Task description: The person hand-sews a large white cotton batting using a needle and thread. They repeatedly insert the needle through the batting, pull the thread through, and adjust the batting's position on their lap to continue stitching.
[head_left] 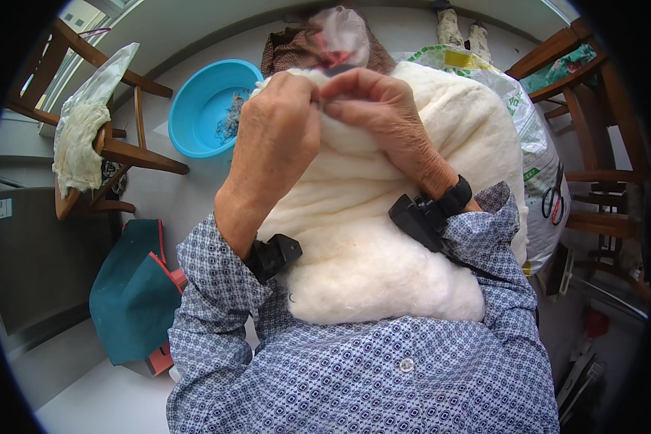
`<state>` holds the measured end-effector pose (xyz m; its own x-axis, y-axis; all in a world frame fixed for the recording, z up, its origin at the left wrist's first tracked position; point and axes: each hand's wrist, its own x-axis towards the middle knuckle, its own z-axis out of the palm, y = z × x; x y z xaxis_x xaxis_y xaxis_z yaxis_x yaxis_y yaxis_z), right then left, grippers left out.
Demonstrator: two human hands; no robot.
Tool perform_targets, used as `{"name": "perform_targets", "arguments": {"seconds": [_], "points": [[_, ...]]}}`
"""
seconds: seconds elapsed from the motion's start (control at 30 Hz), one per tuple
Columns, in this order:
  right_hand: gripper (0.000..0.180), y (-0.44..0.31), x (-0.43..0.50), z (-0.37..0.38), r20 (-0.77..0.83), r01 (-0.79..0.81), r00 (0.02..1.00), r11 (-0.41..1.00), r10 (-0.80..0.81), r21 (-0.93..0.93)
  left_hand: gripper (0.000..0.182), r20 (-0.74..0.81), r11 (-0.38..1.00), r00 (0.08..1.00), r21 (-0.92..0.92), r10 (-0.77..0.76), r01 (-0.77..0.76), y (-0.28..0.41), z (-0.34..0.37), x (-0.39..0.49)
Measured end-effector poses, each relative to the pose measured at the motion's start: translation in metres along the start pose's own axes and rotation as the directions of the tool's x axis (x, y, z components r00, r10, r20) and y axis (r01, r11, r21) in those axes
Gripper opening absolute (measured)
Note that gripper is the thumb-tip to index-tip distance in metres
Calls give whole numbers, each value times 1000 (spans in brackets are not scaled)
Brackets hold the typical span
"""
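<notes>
Across my lap lies a thick, folded mass of cream cotton batting (347, 200), with a fluffier white roll of fibre (385, 276) closest to my body. My left hand (282, 130) is curled, its fingers closed at the batting's far edge, where loose tufts show. Right beside it, the thumb and forefinger of my right hand (382, 108) come together at the left fingertips. The right fingers are blurred, and whatever lies between them is too small to make out. Each wrist carries a black strapped device.
A blue plastic basin (200, 108) with tangled dark threads stands on the floor at left. Matted batting (81, 149) hangs over a wooden chair (141, 152). Scissors (553, 200) lie on a white plastic sack (537, 157) at right. Beyond my hands is brown patterned cloth (287, 49).
</notes>
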<state>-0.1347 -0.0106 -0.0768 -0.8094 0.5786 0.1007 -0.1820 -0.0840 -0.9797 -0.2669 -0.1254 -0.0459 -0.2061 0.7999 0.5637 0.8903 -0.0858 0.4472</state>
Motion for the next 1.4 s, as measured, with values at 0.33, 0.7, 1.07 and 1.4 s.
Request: {"name": "perform_targets", "arguments": {"seconds": [0.33, 0.7, 1.07, 1.4], "points": [[21, 0, 0, -2, 0, -28, 1000, 999, 28, 33, 5, 4, 908, 963, -333, -269, 255, 5, -6, -4], [20, -1, -1, -1, 24, -28, 999, 1000, 28, 10, 9, -5, 995, 999, -90, -35, 35, -2, -4, -2], [21, -1, -1, -3, 33, -35, 999, 999, 35, 5, 6, -30, 974, 993, -201, -118, 110, 0, -2, -4], [22, -1, -1, -2, 34, -59, 998, 997, 57, 48, 7, -13, 874, 960, -418, -280, 249, 3, -9, -5]]}}
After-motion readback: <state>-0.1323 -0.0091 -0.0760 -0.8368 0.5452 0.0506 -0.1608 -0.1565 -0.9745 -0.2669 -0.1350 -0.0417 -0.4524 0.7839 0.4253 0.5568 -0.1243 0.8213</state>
